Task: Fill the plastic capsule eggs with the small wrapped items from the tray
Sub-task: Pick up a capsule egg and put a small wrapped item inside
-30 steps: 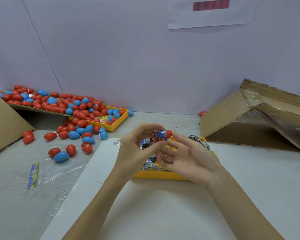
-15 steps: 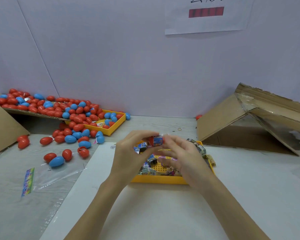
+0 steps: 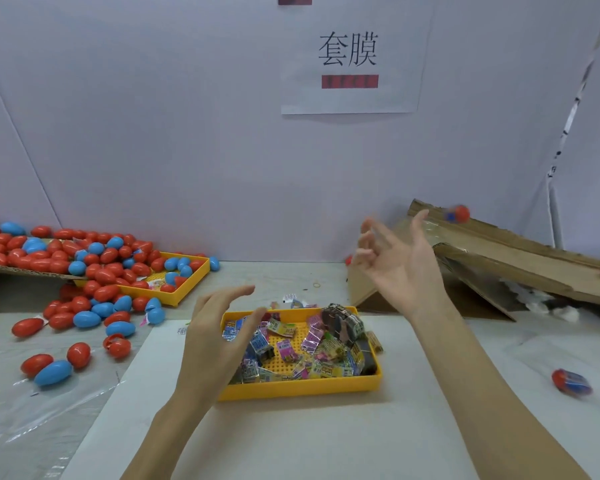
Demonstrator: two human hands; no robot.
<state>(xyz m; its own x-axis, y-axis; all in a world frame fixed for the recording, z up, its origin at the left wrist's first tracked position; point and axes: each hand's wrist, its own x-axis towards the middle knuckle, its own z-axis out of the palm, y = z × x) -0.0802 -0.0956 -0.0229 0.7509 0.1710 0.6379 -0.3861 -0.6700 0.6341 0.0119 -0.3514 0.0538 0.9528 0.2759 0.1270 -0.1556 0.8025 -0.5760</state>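
White bench, early going: your left hand (image 3: 219, 336) hung open over the tray (image 3: 302, 384) of wrapped items (image 3: 312, 344), right hand (image 3: 400, 263) open and empty, one egg (image 3: 459, 213) airborne by the cardboard (image 3: 520, 251), most eggs (image 3: 94, 258) apparently unfilled.

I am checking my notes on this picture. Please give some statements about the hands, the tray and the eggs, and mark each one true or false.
1. The right hand is raised with its fingers spread, holding nothing. True.
2. The left hand grips a blue egg. False: it is open and holds nothing.
3. The near yellow tray holds small wrapped items. True.
4. The far yellow tray holds only wrapped items. False: mostly red and blue eggs lie in it.
5. A blurred red egg shows above the cardboard ramp. True.
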